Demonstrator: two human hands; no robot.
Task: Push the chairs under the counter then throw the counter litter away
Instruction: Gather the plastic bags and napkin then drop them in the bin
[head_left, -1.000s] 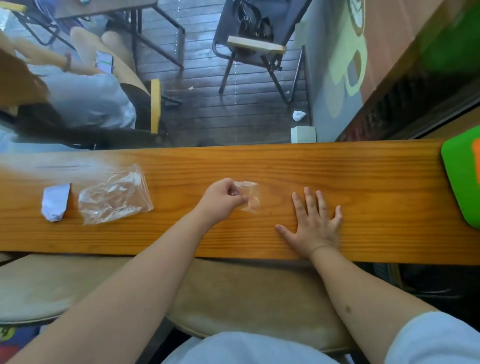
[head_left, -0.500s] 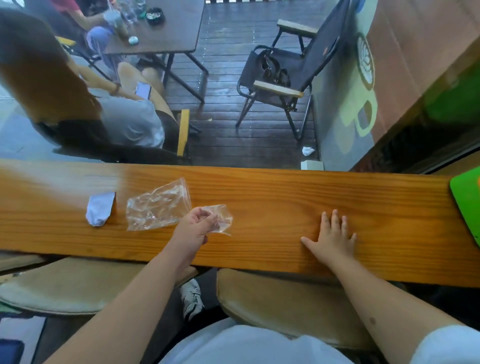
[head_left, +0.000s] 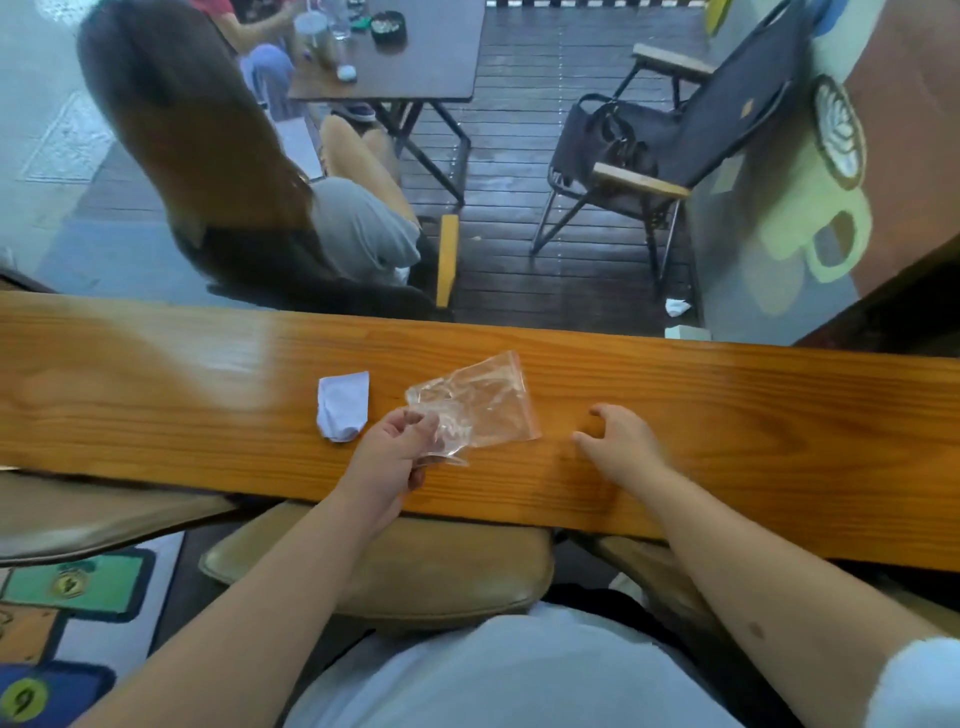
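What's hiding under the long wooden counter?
Tan cushioned chair seats poke out from under the long wooden counter, one in the middle and others on each side. Their legs and the floor farther underneath are covered by the board.

The wooden counter (head_left: 727, 415) (glossy) carries a clear plastic bag (head_left: 483, 400) and crumpled white paper (head_left: 343, 405).

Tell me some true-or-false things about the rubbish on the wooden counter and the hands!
1. The left hand pinches a small clear wrapper. True.
2. The right hand holds the white paper. False: it holds nothing, and the paper lies alone on the counter.
3. The big clear bag lies between the hands. True.
4. The white paper lies right of the bag. False: left of it.
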